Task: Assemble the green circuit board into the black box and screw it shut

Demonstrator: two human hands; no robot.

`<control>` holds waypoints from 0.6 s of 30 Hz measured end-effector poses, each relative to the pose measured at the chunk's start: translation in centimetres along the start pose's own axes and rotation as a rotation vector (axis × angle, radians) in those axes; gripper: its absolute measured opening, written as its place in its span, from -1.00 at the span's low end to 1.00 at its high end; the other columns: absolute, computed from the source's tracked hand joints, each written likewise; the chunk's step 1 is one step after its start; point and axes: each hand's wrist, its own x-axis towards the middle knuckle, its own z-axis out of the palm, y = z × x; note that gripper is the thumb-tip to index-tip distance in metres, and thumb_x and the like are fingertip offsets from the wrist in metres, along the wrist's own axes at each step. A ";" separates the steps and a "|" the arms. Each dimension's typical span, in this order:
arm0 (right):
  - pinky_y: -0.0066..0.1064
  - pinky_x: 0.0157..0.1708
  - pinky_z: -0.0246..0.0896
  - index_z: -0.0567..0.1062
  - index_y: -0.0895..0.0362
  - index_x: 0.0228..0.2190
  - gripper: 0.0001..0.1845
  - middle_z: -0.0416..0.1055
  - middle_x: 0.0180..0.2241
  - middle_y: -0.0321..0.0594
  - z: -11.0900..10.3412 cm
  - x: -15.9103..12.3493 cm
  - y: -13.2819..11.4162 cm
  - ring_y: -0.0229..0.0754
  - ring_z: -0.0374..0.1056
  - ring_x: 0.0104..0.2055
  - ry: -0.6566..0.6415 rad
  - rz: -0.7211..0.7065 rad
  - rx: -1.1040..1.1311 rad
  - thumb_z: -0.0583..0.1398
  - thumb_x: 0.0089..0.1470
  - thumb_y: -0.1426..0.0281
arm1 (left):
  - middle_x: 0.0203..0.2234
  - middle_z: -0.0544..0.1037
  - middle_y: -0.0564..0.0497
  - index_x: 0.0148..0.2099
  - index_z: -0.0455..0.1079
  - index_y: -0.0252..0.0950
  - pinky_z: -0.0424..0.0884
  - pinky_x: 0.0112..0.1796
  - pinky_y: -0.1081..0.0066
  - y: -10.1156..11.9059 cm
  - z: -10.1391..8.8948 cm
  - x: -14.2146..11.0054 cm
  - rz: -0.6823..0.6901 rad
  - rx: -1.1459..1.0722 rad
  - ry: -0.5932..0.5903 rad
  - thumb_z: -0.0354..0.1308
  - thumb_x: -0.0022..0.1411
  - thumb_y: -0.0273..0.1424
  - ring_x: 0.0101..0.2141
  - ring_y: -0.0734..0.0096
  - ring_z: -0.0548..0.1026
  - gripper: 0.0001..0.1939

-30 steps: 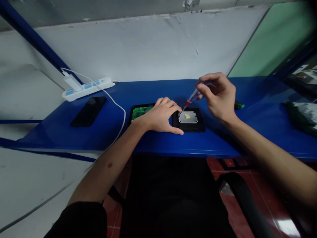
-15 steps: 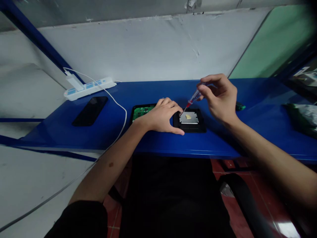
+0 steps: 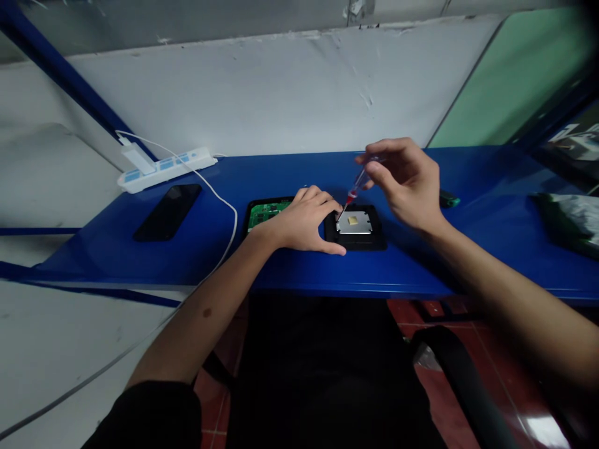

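Note:
A screwdriver (image 3: 359, 181) with a clear handle and red collar is pinched in my right hand (image 3: 407, 181). It leans, its tip down at the left edge of a silver metal plate (image 3: 354, 229). A small yellowish square pad lies on that plate, which is set in a black plastic casing (image 3: 362, 243). My left hand (image 3: 311, 218) grips the casing's left side, thumb at the front and fingers toward the back. Beneath and beside my left wrist sits a green circuit board (image 3: 266, 212) in another black shell, partly covered by the hand.
On the blue table (image 3: 299, 274) at left lie a black phone (image 3: 167, 212) and a white power strip (image 3: 166, 168) with a plugged-in charger. Its white cable (image 3: 229, 212) runs under my left forearm. A green object (image 3: 449, 199) and a shiny bag (image 3: 573, 218) are to the right.
My right hand has shifted slightly left, and the screwdriver stands at a slightly different tilt with its tip still at the plate's left edge. My left hand keeps its hold. The view has shifted slightly.

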 end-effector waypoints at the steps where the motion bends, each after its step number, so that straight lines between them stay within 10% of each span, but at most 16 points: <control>1: -0.14 -0.19 0.53 0.51 -0.08 -0.16 -0.64 0.54 -0.11 -0.19 0.1 0.1 -0.4 -0.09 0.51 -0.19 -0.043 -0.003 0.013 0.30 0.10 0.00 | 0.11 0.43 -0.16 0.15 0.36 -0.21 0.14 0.17 0.04 0.0 0.0 0.0 -0.001 0.003 -0.001 0.23 0.08 0.23 0.11 -0.08 0.27 -0.22; 18: -0.38 -0.33 0.49 0.56 0.04 -0.25 -0.72 0.45 -0.45 -0.32 1.8 2.3 0.0 -0.26 0.49 -0.37 -0.164 -0.136 0.171 0.34 0.11 0.12 | 0.11 0.40 -0.26 0.22 0.35 -0.34 0.15 0.19 0.00 0.6 0.5 0.2 0.002 0.049 0.008 0.18 0.13 0.23 0.11 -0.14 0.27 -0.14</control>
